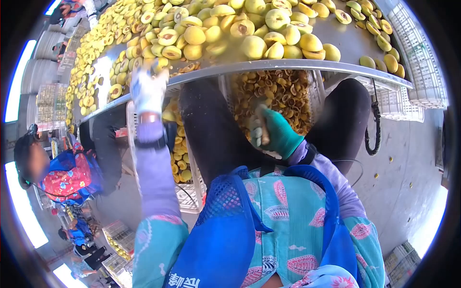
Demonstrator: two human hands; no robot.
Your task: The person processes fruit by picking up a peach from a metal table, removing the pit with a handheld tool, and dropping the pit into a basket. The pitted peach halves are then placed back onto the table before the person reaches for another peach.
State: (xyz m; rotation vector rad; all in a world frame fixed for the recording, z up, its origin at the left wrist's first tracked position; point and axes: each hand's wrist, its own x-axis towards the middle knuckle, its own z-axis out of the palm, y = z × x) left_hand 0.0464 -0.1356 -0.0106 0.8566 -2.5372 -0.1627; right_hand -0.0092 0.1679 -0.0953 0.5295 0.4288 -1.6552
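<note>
Yellow peach halves (242, 29) and whole-looking ones lie piled on the metal table (240, 67), some with a brown pit hollow showing. My left hand (150, 89), in a white glove, is over the table's front edge beside the nearest fruit; motion smears its fingers. In a green glove, my right hand (278, 132) is closed between my knees, above a crate of brown and orange scraps (273, 91). Something brownish shows at its fingers, too blurred to name. Below my left forearm, a white crate (194, 192) holds more yellow fruit halves (180, 156).
White plastic crates (418, 53) stand at the table's right end. A black coiled cord (377, 122) hangs from the table edge. At left sits a person in a red flowered top (67, 175), and other people and crates (117, 240) are farther back. Fruit pieces dot the floor.
</note>
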